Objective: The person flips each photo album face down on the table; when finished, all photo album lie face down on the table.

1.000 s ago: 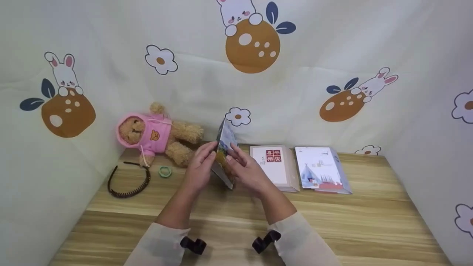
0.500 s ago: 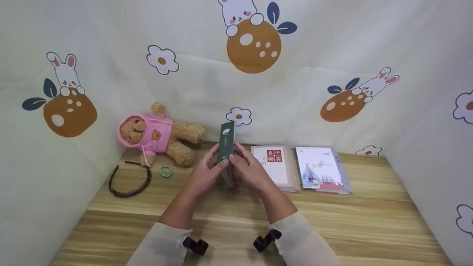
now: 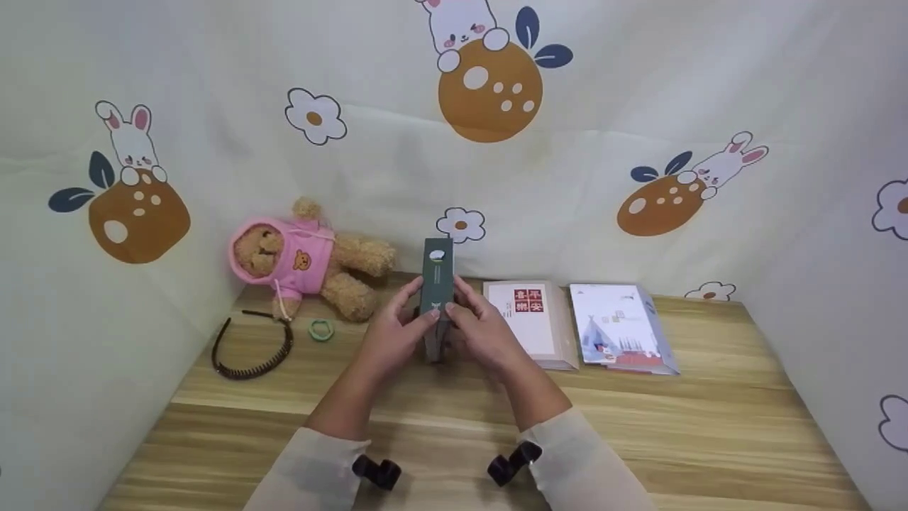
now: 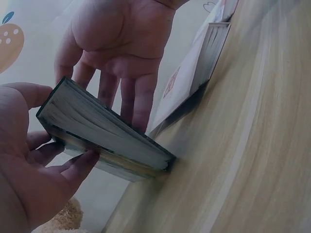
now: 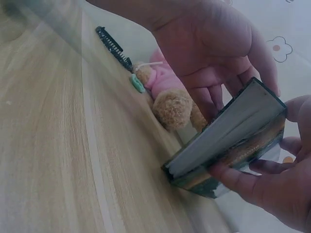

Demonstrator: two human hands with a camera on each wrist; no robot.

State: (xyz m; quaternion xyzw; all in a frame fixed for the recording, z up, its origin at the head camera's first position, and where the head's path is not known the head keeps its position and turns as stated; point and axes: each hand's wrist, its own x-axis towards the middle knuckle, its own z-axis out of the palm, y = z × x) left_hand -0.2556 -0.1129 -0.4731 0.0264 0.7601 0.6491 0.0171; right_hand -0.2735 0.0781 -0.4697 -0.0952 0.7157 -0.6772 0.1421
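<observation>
A thick book (image 3: 438, 273) with a dark green spine stands upright between the two hands, spine toward the head camera. The left hand (image 3: 390, 330) grips its left side, the thumb at the spine. On the opposite side the right hand (image 3: 489, 330) holds it, its thumb also at the spine. In the left wrist view the page block of the book (image 4: 104, 124) shows between the covers, and its lower end is right at the tabletop. A painted brown and green cover of the book (image 5: 257, 143) shows in the right wrist view, partly hidden by the right fingers.
A teddy bear (image 3: 305, 252) in a pink hoodie lies at the back left. Before it are a dark toothed headband (image 3: 248, 370) and a green ring (image 3: 320, 330). Two thick books, one cream (image 3: 528, 333) and one white (image 3: 613, 316), lie to the right. A patterned cloth (image 3: 397, 170) hangs behind.
The book has turned so that its green spine, not its painted cover, faces the head camera. Both hands have shifted round it, thumbs coming to the spine. The other things stay put.
</observation>
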